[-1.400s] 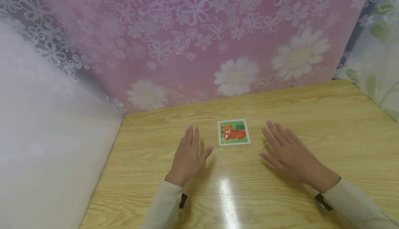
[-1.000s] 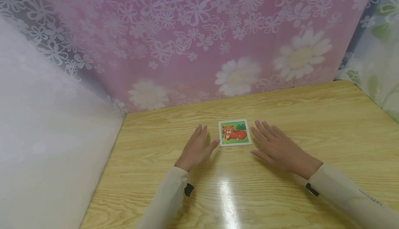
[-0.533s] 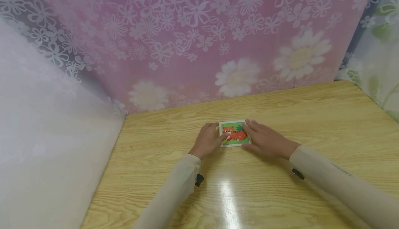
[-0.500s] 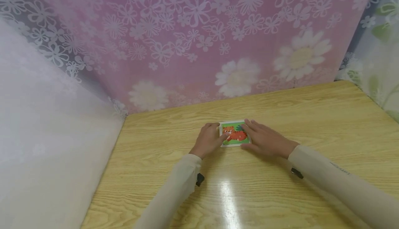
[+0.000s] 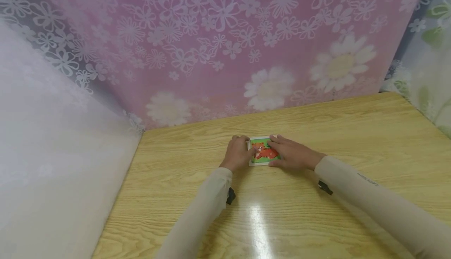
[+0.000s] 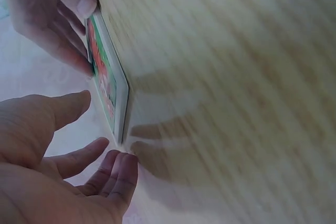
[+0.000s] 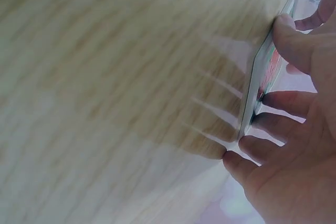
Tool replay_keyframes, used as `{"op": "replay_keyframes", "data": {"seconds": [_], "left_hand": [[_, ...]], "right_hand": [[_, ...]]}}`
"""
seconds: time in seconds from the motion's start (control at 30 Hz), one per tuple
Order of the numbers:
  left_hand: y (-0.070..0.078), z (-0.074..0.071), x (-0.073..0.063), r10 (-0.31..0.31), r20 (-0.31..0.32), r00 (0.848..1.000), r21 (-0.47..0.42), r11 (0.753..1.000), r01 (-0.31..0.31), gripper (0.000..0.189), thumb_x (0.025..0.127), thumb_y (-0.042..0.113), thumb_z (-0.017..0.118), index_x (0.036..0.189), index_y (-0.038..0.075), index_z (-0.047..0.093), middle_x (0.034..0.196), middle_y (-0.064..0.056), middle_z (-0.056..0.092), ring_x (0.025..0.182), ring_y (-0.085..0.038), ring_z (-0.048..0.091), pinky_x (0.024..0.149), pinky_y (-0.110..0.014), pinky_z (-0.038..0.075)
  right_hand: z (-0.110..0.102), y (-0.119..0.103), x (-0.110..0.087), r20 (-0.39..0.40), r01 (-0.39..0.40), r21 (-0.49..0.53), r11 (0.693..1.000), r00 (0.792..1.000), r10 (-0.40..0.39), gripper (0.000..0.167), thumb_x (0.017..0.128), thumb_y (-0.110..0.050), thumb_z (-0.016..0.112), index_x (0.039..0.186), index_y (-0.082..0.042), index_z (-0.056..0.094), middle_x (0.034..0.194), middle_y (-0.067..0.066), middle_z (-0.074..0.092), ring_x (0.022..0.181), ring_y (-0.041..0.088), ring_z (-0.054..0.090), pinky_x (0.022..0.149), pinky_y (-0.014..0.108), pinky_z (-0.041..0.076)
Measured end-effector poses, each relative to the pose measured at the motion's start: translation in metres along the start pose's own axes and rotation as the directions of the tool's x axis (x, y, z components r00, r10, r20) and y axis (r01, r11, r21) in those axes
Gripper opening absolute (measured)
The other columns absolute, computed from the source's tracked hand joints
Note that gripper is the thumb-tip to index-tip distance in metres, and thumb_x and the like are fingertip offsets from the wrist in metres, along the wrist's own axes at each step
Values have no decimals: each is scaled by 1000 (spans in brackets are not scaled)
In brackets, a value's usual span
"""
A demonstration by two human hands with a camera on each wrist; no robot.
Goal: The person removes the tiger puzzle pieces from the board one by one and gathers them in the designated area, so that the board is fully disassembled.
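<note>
A square picture board (image 5: 262,158) with an orange tiger on green and a white border lies flat on the wooden table (image 5: 183,212). My left hand (image 5: 237,152) is at its left side, with the thumb reaching over the tiger. In the left wrist view the left fingers (image 6: 126,174) bend gently beside the board's corner, and the thumb stands off its face. From the right, my right hand (image 5: 294,153) reaches over the board and hides its right edge. Seen from the right wrist, that thumb (image 7: 287,30) touches the near edge, while fingertips meet the face and side.
Behind the table hangs a pink flowered cloth (image 5: 211,75). A pale cloth (image 5: 63,153) borders the left side, and a white-green one (image 5: 428,63) the right. Glare (image 5: 258,227) shines on the front of the table. Both wrists wear dark straps under beige sleeves.
Both hands have moved inward from either side of the board, and fingers of the right hand have come onto it. The board itself stays in about the same place.
</note>
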State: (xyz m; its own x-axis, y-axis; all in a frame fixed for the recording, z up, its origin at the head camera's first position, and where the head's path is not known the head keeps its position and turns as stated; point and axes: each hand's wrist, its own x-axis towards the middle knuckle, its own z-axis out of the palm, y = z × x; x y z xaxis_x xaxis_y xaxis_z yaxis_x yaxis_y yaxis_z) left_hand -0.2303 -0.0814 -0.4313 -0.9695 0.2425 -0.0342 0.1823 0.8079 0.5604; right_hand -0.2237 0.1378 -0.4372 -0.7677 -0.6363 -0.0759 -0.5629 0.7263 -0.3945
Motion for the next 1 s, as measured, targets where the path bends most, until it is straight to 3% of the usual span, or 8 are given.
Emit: {"op": "replay_keyframes", "data": {"seconds": [0.27, 0.6, 0.8, 1.0], "left_hand": [[-4, 3, 10, -42, -15, 999, -58, 997, 41, 40, 99, 24, 70, 129, -2, 64, 120, -15, 59, 103, -26, 56, 89, -39, 50], [-5, 6, 16, -111, -41, 993, -103, 989, 107, 36, 96, 24, 74, 121, -1, 67, 112, -11, 59, 95, -22, 56, 84, -37, 51], [-3, 7, 17, -133, -59, 989, -115, 985, 126, 34, 93, 23, 78, 116, 0, 69, 108, -10, 62, 93, -22, 59, 81, -36, 53], [-1, 7, 18, -157, -83, 984, -135, 980, 145, 30, 90, 19, 81, 112, 0, 72, 106, -10, 68, 95, -22, 62, 85, -37, 54]], "right_hand": [[-2, 3, 4, 15, -14, 42, 999, 1000, 14, 79, 98, -40, 67, 152, 9, 36, 160, 30, 24, 147, 50, 20, 116, 61, 24], [0, 3, 6, -6, -22, 73, 997, 1000, 22, 77, 96, -40, 70, 151, 6, 41, 160, 28, 27, 147, 50, 23, 115, 61, 27], [2, 4, 6, -23, 18, 48, 999, 1000, -17, 69, 95, -37, 72, 149, -1, 48, 159, 24, 33, 146, 50, 26, 113, 63, 29], [3, 4, 8, 16, 70, 47, 996, 997, -71, 63, 98, -29, 69, 152, -7, 46, 161, 20, 32, 147, 47, 25, 115, 63, 25]]}}
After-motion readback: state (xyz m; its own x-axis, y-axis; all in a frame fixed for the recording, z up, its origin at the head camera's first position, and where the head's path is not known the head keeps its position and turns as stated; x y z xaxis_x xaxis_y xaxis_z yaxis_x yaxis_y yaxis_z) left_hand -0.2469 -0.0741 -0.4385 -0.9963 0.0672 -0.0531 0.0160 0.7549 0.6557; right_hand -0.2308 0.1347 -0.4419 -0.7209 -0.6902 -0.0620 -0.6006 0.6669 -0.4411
